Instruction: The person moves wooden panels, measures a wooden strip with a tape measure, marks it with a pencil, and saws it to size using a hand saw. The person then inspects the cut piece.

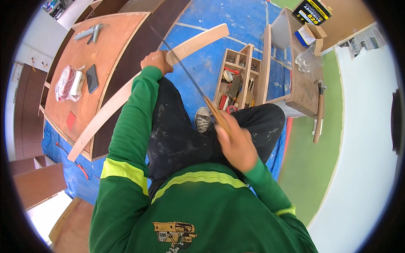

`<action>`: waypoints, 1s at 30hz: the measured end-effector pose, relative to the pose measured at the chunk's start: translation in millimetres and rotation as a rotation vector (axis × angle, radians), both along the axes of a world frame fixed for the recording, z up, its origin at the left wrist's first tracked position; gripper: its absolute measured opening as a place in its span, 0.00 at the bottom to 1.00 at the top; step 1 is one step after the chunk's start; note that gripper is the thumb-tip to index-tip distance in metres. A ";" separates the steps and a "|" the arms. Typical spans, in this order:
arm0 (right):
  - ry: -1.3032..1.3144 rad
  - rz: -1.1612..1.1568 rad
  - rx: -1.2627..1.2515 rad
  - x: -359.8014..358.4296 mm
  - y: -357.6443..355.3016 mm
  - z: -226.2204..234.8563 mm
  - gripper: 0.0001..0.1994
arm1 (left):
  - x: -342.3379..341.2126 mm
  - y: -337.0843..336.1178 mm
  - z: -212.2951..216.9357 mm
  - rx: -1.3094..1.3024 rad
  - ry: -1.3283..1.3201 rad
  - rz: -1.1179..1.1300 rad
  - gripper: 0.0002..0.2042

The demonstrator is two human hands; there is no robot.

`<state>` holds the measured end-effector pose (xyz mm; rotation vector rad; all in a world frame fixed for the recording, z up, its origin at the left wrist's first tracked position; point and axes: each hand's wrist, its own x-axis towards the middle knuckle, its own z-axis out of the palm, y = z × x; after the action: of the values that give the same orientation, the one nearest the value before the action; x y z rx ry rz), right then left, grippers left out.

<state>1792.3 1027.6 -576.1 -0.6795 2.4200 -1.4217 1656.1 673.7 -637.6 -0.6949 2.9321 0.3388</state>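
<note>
My left hand (157, 62) is closed around a long, pale wooden strip (198, 41) that slants from lower left to upper right over my knee. In my right hand (237, 145), slightly blurred, is the wooden handle of a handsaw (190, 76). Its thin blade shows edge-on, running up and left across the strip right beside my left hand. Whether the teeth touch the wood cannot be made out. The strip's lower end overlaps the edge of a brown wooden cabinet (113, 31).
On the cabinet lie a caulking gun (89, 33), a phone (92, 78) and a plastic-wrapped package (67, 84). A wooden toolbox (222, 78) with several tools stands on the blue sheet (202, 17). At right, a hammer (320, 109) hangs over a wooden unit's edge (301, 99), near cartons (311, 36).
</note>
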 end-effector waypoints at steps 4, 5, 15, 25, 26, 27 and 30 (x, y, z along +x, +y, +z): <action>-0.014 0.009 0.117 56.8 76.8 46.6 0.26 | 1.5 -1.9 0.8 0.034 0.003 -0.051 0.28; -0.019 0.004 0.132 62.3 80.9 49.8 0.26 | 1.9 -0.3 2.5 0.031 0.005 -0.051 0.28; 0.155 0.026 -0.054 -84.1 -91.9 -20.4 0.21 | 2.2 2.1 8.5 -0.022 0.054 -0.009 0.28; 0.053 0.055 0.117 54.2 92.8 39.4 0.26 | 9.7 -2.3 4.2 0.017 0.027 -0.027 0.27; 0.011 0.036 0.099 53.0 84.3 40.5 0.26 | 9.9 0.1 6.1 0.015 0.024 -0.031 0.27; -0.022 0.025 0.075 45.8 73.3 39.5 0.26 | 10.1 0.8 10.3 0.007 0.029 -0.027 0.27; 0.155 0.044 0.022 -23.4 -13.6 -21.3 0.23 | 13.6 -1.2 6.6 -0.026 0.040 -0.014 0.27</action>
<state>1768.9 1014.0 -597.4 -0.8617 2.5152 -1.3697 1669.7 672.5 -631.0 -0.6787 2.9831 0.3175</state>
